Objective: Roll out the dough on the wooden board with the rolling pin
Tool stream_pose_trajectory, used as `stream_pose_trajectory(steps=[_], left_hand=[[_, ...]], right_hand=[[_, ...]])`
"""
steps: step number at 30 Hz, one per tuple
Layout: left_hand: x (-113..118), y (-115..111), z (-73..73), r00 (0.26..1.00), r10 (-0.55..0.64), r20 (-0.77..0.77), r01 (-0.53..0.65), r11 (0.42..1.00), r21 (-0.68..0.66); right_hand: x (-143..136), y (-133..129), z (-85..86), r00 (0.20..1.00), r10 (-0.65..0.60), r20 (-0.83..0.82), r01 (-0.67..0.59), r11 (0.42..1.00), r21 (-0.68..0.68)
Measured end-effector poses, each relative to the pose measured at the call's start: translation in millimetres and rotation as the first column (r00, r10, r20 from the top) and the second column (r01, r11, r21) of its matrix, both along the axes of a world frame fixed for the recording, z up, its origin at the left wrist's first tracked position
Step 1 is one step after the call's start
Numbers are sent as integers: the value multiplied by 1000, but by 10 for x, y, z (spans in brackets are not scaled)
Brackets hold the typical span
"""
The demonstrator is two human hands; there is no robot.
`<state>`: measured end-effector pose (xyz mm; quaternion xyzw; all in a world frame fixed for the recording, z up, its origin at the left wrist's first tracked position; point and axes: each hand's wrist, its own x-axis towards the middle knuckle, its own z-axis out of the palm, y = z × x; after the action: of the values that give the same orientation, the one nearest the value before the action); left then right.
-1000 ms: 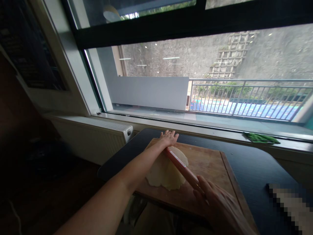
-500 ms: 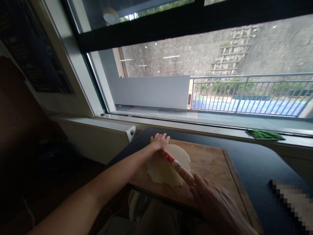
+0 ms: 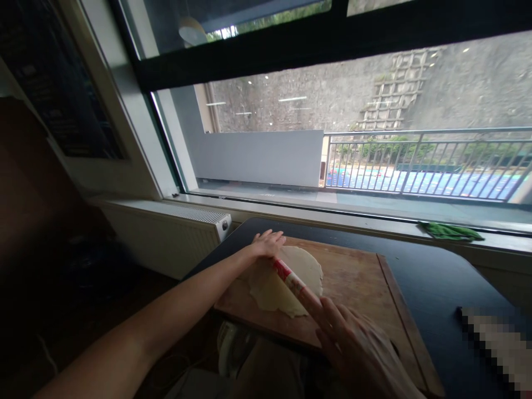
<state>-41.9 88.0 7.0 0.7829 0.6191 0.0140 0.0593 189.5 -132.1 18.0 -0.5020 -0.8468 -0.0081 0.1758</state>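
A rolling pin [image 3: 296,285] with a red and white patterned band lies slantwise across a thin, flat sheet of dough [image 3: 270,293]. My left hand [image 3: 268,244] is on its far end, fingers reaching forward over it. At the near end, my right hand [image 3: 353,338] holds the pin under its palm and fingers. The dough has an uneven edge and rests on a wooden board [image 3: 353,271]. Both ends of the pin are partly hidden by my hands.
The board sits on a dark table [image 3: 432,282] with rounded corners. A green cloth [image 3: 453,231] lies on the windowsill. Left of the table stands a white radiator [image 3: 166,233]. A pixelated object [image 3: 499,343] is at the right edge.
The rolling pin and both hands have shifted slightly left over the dough. My grip on the pin looks the same.
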Motion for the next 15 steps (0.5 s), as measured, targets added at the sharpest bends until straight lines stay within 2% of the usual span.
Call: stream_pose_trajectory(steps=[3,5,8,11,13,15], left_hand=[[-226,-115,-45,998,48,32,-49,998,25],[-190,-83,-55,997,68,43,-70,997,28],[113,96,-23,995,88,44,-90,995,48],[525,293,38,993,94,78,-104,985,139],[753,373,75,994,44,96,-64,974,217],[888,404,101,994,-54,90,27,960,278]], right_hand=[[-51,-28,34,999,39,-10,-39,999,-34],[-39,-18,38,999,32,-14,-33,998,-58],[53,44,6,1000,-14,-6,13,997,-73],[195,122,-68,995,-99,0,99,992,-81],[276,153,-120,986,-166,13,166,982,-94],[322,161,-155,980,-198,20,199,976,-82]])
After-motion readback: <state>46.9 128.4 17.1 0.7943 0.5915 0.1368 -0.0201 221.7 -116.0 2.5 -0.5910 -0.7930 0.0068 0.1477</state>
